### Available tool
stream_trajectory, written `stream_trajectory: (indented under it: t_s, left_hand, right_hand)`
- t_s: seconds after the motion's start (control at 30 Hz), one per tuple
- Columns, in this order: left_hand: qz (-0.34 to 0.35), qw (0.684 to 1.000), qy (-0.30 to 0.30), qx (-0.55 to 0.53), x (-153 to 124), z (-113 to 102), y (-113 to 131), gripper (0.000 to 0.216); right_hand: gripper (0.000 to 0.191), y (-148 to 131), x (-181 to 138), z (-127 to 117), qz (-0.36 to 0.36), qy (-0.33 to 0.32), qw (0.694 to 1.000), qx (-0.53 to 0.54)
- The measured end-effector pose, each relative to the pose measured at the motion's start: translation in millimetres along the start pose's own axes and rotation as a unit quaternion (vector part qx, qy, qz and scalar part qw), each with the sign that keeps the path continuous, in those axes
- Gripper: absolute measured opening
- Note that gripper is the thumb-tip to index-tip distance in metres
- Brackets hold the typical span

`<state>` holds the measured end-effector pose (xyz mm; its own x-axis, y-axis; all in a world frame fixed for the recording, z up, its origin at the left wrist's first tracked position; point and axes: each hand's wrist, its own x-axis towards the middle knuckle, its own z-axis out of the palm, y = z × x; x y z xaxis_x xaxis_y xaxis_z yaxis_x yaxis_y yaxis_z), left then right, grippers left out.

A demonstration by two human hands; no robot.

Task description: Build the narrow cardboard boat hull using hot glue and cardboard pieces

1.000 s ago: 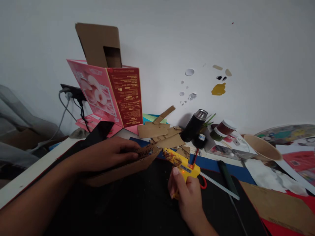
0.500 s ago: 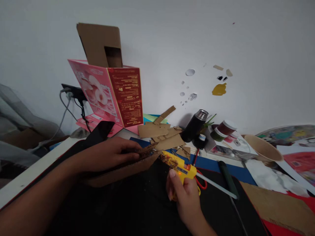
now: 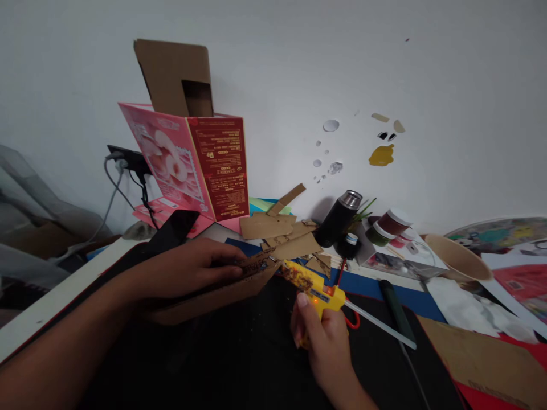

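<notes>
My left hand point(image 3: 188, 270) is closed on a folded brown cardboard piece point(image 3: 222, 290), thumb on top, holding it just above the black mat point(image 3: 239, 364). My right hand point(image 3: 322, 339) grips a yellow hot glue gun point(image 3: 314, 285) whose small orange light is on. The gun's nozzle touches the cardboard piece's right tip. A clear glue stick point(image 3: 378, 324) juts out of the gun's back toward the right.
Loose cardboard scraps point(image 3: 277, 230) lie behind the glue gun. A pink and red carton point(image 3: 192, 165) stands at the back left by a wall socket with cables point(image 3: 123, 162). A black flask point(image 3: 339, 216), paint jars point(image 3: 387, 225), a paper bowl point(image 3: 457, 256) and red scissor handles point(image 3: 352, 319) sit to the right.
The glue gun's nozzle slid slightly left along the cardboard tip and came back a little right. My left hand stayed put on the cardboard.
</notes>
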<state>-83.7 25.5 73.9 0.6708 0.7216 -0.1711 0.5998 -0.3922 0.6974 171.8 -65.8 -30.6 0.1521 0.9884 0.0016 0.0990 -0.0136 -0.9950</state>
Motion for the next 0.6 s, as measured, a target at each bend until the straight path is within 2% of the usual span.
stream_trajectory:
  t_s: [0.17, 0.23, 0.33, 0.6]
  left_hand:
    - [-0.004, 1.0, 0.0, 0.002, -1.3, -0.2, 1.2, 0.033]
    - [-0.003, 1.0, 0.001, 0.004, -1.0, -0.4, 1.4, 0.033]
    - [-0.003, 1.0, 0.001, 0.008, -0.3, -0.4, 1.2, 0.032]
    - [0.004, 1.0, 0.002, 0.0, -0.7, 0.0, -2.7, 0.034]
  right_hand:
    - [0.077, -4.2, -1.2, -1.0, -0.004, 0.005, 1.0, -0.009]
    - [0.076, -6.6, -1.5, -1.8, -0.005, -0.026, 0.999, -0.026]
    - [0.077, -9.9, -1.3, -2.3, -0.027, 0.005, 0.999, -0.027]
    - [0.079, -19.6, -0.4, -3.1, -0.013, -0.029, 0.998, -0.052]
